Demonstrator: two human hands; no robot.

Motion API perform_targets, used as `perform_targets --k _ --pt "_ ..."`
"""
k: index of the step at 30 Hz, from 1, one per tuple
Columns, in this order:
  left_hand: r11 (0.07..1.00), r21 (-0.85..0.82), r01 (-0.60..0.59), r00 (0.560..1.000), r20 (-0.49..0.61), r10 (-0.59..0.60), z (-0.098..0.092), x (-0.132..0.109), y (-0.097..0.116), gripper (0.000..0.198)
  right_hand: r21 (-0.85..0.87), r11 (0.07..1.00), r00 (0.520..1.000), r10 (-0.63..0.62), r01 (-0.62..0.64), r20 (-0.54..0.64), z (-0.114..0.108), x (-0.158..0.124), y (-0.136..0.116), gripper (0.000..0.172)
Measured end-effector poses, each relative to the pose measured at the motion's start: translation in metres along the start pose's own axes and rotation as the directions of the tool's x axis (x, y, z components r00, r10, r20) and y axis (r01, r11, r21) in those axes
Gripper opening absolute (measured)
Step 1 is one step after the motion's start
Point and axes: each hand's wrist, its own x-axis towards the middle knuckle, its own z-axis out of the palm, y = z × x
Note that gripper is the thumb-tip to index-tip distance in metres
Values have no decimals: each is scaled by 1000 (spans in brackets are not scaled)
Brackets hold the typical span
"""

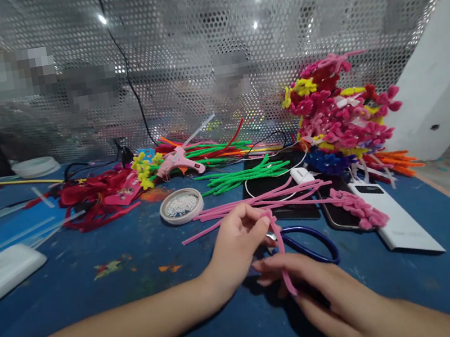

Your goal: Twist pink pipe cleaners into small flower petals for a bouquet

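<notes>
Between the left hand (238,240) and the right hand (328,283), a fuzzy pink stick (280,245) is up over the blue tabletop (76,280). The left grip pinches its top end. The right grip touches lower down, but I cannot tell if it squeezes. Just behind are blue-handled scissors (334,252); farther back, more pink sticks (223,212), a dish (182,219) of white beads (182,204), green sticks (245,175) and a bunch of bright flowers (327,109).

Left grip (236,240) — pinched, right grip (331,288) — half-curled
</notes>
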Motion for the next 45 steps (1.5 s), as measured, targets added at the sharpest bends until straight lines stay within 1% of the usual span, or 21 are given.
perform_targets --k 2,4,7,9,11,13,14,15,16,17,19,20,22,24,28,32,35,39,41,43,45 --pt "998 21 -63 998 18 62 -1 -1 -2 14 -64 997 998 -39 42 46 3 1 4 55" --pt "994 20 -111 994 24 111 -2 -2 -3 18 -67 995 994 -63 70 94 6 1 9 54" --pt "993 9 -114 993 15 114 -2 -3 -5 27 -31 998 994 -57 60 97 8 0 15 50" --pt "995 16 -95 995 19 94 -2 -4 -6 31 -35 998 996 -56 59 68 6 0 15 39" --pt "995 35 -92 995 26 91 -2 -4 -6 32 -78 991 994 -105 106 12 1 1 13 27" --pt "992 65 -108 994 26 107 -3 -3 -6 32 -119 982 983 -161 150 -91 -3 2 10 21" --pt "989 86 -123 992 21 121 -3 -3 -6 32 -123 983 974 -157 138 -165 -4 3 10 19" --pt "984 112 -140 990 14 139 -4 -3 -6 32 -112 989 967 -116 92 -228 -5 4 10 18" --pt "976 146 -160 987 10 160 -4 -3 -6 32 -82 997 961 -34 12 -275 -5 5 11 20" --pt "965 187 -184 983 11 185 -4 -3 -6 31 -35 995 951 75 -89 -299 -5 6 11 27" --pt "928 278 -247 968 28 249 -5 -5 -7 29 95 951 911 308 -293 -275 -3 8 14 43" --pt "902 323 -284 957 41 287 -5 -6 -8 28 163 916 887 397 -366 -236 -3 10 15 48" --pt "841 404 -360 929 69 364 -5 -9 -9 27 264 854 853 497 -448 -158 -1 13 16 50" --pt "775 470 -422 899 105 425 -6 -11 -11 26 312 825 839 529 -471 -131 -1 15 16 46" --pt "675 530 -513 850 202 487 -9 -14 -13 25 382 796 816 557 -470 -157 -1 15 15 39" --pt "605 525 -599 795 294 531 -10 -15 -14 26 380 802 833 539 -462 -125 -1 12 14 35" --pt "563 539 -627 771 326 546 -10 -15 -16 26 353 812 850 521 -466 -76 0 11 13 35" --pt "509 547 -664 738 373 563 -10 -15 -15 27 376 799 845 530 -469 -72 1 11 12 37" --pt "431 563 -705 696 431 575 -13 -16 -14 26 416 774 826 556 -477 -87 1 12 12 40" --pt "310 591 -745 643 512 569 -16 -16 -14 24 452 747 807 583 -487 -95 1 12 12 43" --pt "189 620 -761 608 582 540 -20 -16 -15 17 469 732 798 596 -494 -90 1 13 13 44"
